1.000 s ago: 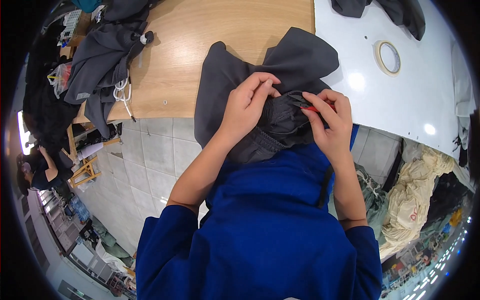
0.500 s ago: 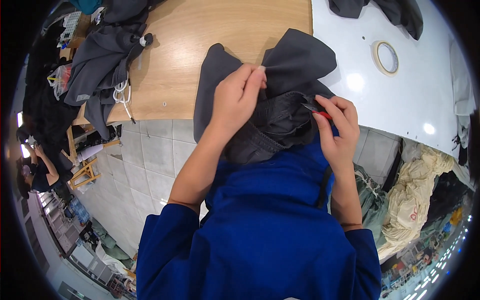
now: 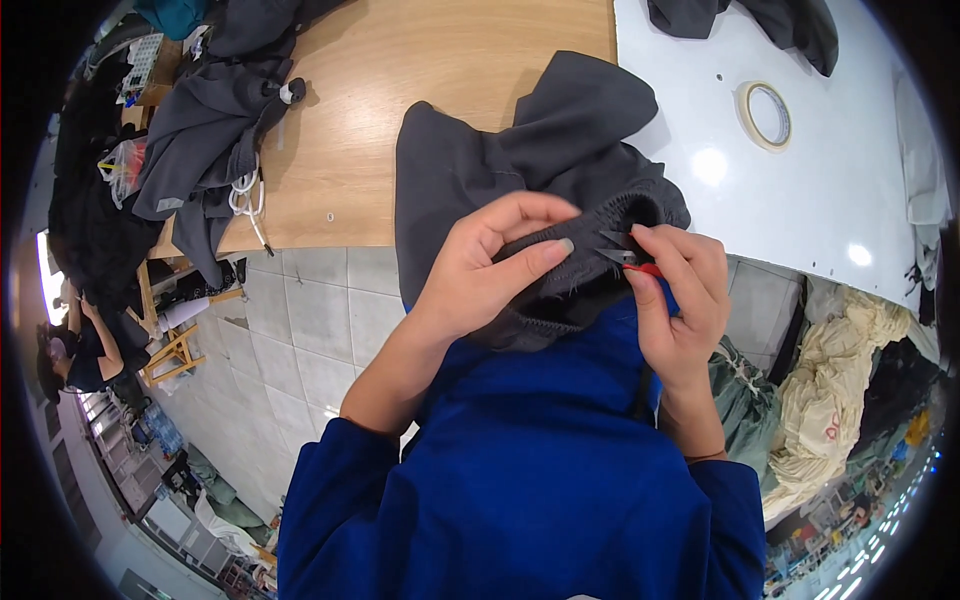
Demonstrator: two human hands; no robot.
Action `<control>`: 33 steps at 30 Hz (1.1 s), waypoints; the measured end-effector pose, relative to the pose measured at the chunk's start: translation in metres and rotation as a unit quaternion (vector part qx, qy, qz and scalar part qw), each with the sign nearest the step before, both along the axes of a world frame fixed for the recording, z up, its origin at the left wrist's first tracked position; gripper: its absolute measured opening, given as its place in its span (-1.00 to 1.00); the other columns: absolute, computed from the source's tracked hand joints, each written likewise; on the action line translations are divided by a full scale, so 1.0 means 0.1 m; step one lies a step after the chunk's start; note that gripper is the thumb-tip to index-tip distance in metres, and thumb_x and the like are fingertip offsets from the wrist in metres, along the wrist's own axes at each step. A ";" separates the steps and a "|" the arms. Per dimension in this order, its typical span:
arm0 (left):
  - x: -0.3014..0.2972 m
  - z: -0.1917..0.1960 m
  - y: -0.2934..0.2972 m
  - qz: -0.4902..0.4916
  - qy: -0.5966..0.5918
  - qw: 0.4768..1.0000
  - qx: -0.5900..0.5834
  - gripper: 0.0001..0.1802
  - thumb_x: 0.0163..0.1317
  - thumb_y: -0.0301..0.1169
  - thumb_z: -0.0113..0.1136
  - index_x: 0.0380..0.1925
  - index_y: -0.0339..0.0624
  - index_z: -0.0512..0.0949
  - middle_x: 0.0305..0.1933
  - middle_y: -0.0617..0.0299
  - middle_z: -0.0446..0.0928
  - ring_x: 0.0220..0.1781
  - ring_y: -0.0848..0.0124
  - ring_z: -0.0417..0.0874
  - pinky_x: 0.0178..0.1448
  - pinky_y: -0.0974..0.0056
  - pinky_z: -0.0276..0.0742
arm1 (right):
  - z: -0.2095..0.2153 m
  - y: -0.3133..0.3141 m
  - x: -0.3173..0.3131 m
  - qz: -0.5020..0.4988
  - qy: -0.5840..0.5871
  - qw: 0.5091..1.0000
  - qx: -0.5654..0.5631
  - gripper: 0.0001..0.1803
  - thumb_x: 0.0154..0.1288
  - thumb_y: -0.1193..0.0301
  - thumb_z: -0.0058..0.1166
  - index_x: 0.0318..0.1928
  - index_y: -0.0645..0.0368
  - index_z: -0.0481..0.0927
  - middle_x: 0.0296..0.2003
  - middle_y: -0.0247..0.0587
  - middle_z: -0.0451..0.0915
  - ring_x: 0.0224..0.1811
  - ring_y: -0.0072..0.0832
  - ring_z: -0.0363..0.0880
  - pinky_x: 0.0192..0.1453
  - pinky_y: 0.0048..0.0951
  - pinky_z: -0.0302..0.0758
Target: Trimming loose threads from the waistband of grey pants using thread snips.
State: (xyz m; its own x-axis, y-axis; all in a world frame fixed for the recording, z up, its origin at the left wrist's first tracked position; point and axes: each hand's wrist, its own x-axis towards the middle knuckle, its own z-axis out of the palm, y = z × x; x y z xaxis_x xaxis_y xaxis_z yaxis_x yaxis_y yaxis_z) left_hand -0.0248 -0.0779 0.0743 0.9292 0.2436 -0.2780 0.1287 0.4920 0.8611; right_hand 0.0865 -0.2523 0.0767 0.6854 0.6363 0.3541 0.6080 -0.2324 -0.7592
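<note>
A dark grey garment [image 3: 450,165] with a gathered elastic waistband [image 3: 625,205] lies over the table edge and hangs down against my blue top. My left hand [image 3: 490,260] grips the waistband, thumb on the near side and fingers behind the fabric. Between the thumb and fingers of my right hand [image 3: 685,290] is a pair of red-handled thread snips [image 3: 640,266]. Their two pointed blades stand apart, aimed left at the band close to my left thumb. Short loose threads show on the fabric just below the blades.
On the wooden table [image 3: 350,110] another grey garment [image 3: 205,140] with a white cord [image 3: 245,200] lies at left. A tape roll [image 3: 764,116] rests on the white table [image 3: 700,100] at right. Cream cloth sacks [image 3: 815,400] stand beneath. Another person [image 3: 90,345] is at far left.
My left hand has moved down and right onto the waistband, which is now turned up and spread. The snips have come lower, their blades showing wider apart. The garment's upper folds have shifted.
</note>
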 end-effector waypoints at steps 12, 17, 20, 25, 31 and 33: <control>0.03 0.29 0.08 -0.074 0.001 0.991 0.116 -0.68 0.23 -0.65 0.16 0.01 -0.43 0.57 -0.05 0.06 0.65 -0.02 0.45 0.65 0.12 0.41 0.53 | 0.33 -0.07 0.11 0.066 -0.096 0.992 -0.053 -0.62 -0.17 0.46 0.35 -0.19 0.01 0.75 -0.31 -0.40 0.53 -0.27 -0.40 0.42 -0.16 -0.41 0.33; 0.02 0.34 0.08 -0.074 0.005 0.988 0.134 -0.70 0.19 -0.67 0.18 -0.05 -0.42 0.63 -0.09 0.05 0.68 -0.05 0.46 0.66 0.09 0.42 0.53 | 0.37 -0.08 0.12 0.072 -0.094 0.991 -0.060 -0.62 -0.18 0.46 0.35 -0.20 0.00 0.75 -0.32 -0.40 0.53 -0.28 -0.41 0.41 -0.18 -0.41 0.33; 0.02 0.39 0.10 -0.088 0.036 0.987 0.126 -0.70 0.19 -0.68 0.18 -0.06 -0.42 0.63 -0.10 0.05 0.68 -0.07 0.48 0.66 0.07 0.44 0.53 | 0.35 -0.08 0.12 0.074 -0.093 0.991 -0.056 -0.61 -0.19 0.46 0.35 -0.20 0.00 0.75 -0.32 -0.41 0.52 -0.27 -0.41 0.40 -0.18 -0.42 0.34; 0.02 0.36 0.13 -0.104 0.036 0.987 0.119 -0.71 0.19 -0.67 0.18 -0.05 -0.42 0.63 -0.09 0.04 0.68 -0.08 0.48 0.66 0.05 0.46 0.52 | 0.29 -0.07 0.15 0.087 -0.095 0.991 -0.039 -0.60 -0.23 0.45 0.36 -0.21 -0.02 0.76 -0.33 -0.42 0.52 -0.26 -0.41 0.39 -0.20 -0.43 0.35; 0.05 0.37 0.16 -0.109 0.028 0.988 0.105 -0.71 0.20 -0.65 0.17 -0.05 -0.41 0.64 -0.10 0.04 0.68 -0.07 0.48 0.66 0.05 0.45 0.53 | 0.28 -0.06 0.16 0.095 -0.090 0.991 -0.024 -0.57 -0.27 0.47 0.37 -0.22 -0.04 0.77 -0.34 -0.43 0.51 -0.27 -0.42 0.38 -0.23 -0.45 0.34; 0.05 0.37 0.16 -0.109 0.031 0.989 0.091 -0.72 0.21 -0.65 0.17 -0.06 -0.40 0.64 -0.10 0.04 0.68 -0.07 0.48 0.66 0.05 0.45 0.53 | 0.26 -0.06 0.15 0.085 -0.087 0.992 -0.016 -0.58 -0.27 0.47 0.37 -0.22 -0.05 0.77 -0.34 -0.44 0.51 -0.28 -0.42 0.37 -0.24 -0.45 0.33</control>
State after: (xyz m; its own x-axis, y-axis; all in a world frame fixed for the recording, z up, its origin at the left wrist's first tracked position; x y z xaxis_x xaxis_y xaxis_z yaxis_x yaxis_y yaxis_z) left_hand -0.0193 -0.0618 0.1108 0.9478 0.0902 -0.3058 0.2697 0.2846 0.9199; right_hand 0.1014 -0.2581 0.1026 0.4965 0.7508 0.4356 0.7624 -0.1373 -0.6324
